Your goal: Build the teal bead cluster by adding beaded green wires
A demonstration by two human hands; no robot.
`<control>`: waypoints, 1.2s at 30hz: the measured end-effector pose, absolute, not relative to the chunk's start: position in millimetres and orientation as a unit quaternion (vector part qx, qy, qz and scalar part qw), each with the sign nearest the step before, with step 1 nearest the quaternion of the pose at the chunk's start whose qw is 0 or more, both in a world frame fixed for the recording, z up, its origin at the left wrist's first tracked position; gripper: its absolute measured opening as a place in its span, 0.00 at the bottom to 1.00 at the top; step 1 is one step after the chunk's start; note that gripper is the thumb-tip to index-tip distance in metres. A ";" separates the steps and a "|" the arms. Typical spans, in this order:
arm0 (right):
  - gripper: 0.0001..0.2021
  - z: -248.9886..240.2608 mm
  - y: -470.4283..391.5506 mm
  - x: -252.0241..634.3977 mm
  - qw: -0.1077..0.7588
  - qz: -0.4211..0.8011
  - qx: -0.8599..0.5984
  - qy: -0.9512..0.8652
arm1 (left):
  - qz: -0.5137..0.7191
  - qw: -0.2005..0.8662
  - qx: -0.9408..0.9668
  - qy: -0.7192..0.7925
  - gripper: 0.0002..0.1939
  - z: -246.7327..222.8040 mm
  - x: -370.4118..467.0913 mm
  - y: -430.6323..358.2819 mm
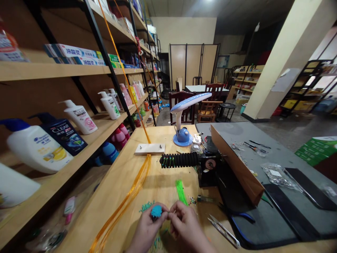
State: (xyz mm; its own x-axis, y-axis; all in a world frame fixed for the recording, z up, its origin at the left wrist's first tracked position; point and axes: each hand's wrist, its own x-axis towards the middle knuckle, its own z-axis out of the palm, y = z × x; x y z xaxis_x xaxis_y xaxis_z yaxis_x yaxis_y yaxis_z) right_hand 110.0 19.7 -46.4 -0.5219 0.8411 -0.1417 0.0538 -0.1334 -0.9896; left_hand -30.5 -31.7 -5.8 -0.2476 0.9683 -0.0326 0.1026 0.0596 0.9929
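Near the bottom centre of the table, my left hand (pixel 150 226) is closed around a small item topped by a bright blue beaded cluster (pixel 156 211). My right hand (pixel 183 221) is pinched close beside it, its fingertips almost touching my left fingertips. A tiny thin piece shows between the fingertips, too small to name. Just behind my left hand lie teal beads (pixel 146 206). A bundle of green strands (pixel 181 192) lies beyond my right hand. Teal loops (pixel 156 243) hang or lie below, between my wrists.
Orange threads (pixel 131 194) run down the left side under a white plate (pixel 150 148). A black ribbed roller (pixel 181 160) and blue lamp (pixel 182 136) stand behind. Scissors (pixel 223 231) and blue-handled pliers (pixel 240 214) lie right. A cardboard divider (pixel 237 165) and bottle shelves (pixel 105 128) flank the table.
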 end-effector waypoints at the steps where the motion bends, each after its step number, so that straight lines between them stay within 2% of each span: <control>1: 0.12 -44.9 20.3 110.3 0.305 0.639 -0.387 -0.591 | 0.516 0.418 0.449 0.598 0.17 -4.7 -30.7 -31.8; 4: 0.10 -38.4 22.0 111.9 0.300 0.629 -0.401 -0.595 | 0.517 0.399 0.451 0.608 0.18 -3.3 -34.1 -30.6; 14: 0.16 -48.4 26.8 108.7 0.279 0.737 -0.412 -0.457 | 0.581 0.228 0.409 0.666 0.18 -16.6 -57.2 -28.7; 19: 0.16 -51.2 25.1 104.5 0.292 0.752 -0.427 -0.408 | 0.512 0.169 0.569 0.620 0.12 -12.8 -43.6 -42.8; 22: 0.17 -45.6 23.8 104.6 0.304 0.760 -0.406 -0.406 | 0.480 0.155 0.647 0.571 0.13 -10.3 -32.7 -42.0; 26: 0.23 -32.1 25.2 110.0 0.332 0.738 -0.389 -0.441 | 0.514 0.226 0.568 0.602 0.08 -10.8 -26.2 -33.4; 29: 0.24 -21.5 25.7 114.5 0.385 0.708 -0.390 -0.446 | 0.565 0.311 0.441 0.624 0.13 -9.5 -27.6 -27.6; 33: 0.29 -19.7 23.0 112.1 0.307 0.748 -0.364 -0.463 | 0.592 0.372 0.355 0.621 0.22 -4.7 -30.0 -25.3; 36: 0.26 -27.0 21.8 108.7 0.276 0.741 -0.371 -0.486 | 0.583 0.378 0.348 0.630 0.24 -2.4 -29.9 -26.6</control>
State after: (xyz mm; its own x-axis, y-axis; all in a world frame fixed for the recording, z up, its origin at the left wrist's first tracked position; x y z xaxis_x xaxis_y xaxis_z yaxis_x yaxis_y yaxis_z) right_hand 108.7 21.8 -27.0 -0.5719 0.7701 -0.2827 -0.0477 -0.3752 -0.9257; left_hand -29.9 -26.6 -2.4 -0.4727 0.8784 -0.0704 -0.0015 0.0790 0.9969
